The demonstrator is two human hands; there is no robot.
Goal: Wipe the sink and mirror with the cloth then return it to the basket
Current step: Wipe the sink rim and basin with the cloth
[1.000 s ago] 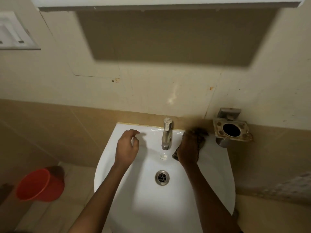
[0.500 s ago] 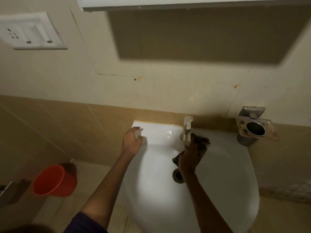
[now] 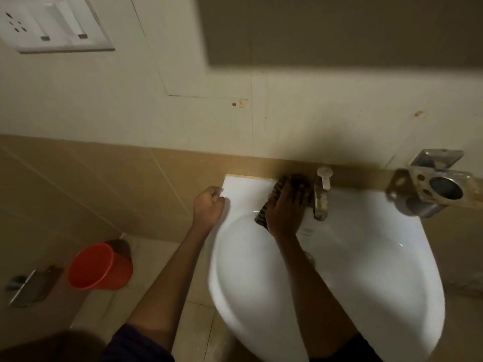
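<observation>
The white sink [image 3: 366, 278] fills the lower right of the head view. My right hand [image 3: 286, 207] presses a dark striped cloth [image 3: 277, 192] flat on the sink's back ledge, just left of the metal tap [image 3: 322, 197]. The cloth shows at the fingertips and at the left side of the hand. My left hand [image 3: 209, 205] grips the sink's back left corner with curled fingers. The mirror and the basket are out of view.
A metal holder [image 3: 433, 189] is fixed to the wall right of the tap. An orange bucket [image 3: 98, 267] stands on the floor at the left, with a metal fitting [image 3: 31, 286] beside it. A switch plate [image 3: 52, 22] sits on the wall at the upper left.
My right hand has carried the cloth from the right of the tap across to the ledge on its left. My left hand has shifted outward to the sink's left corner. The view has swung left.
</observation>
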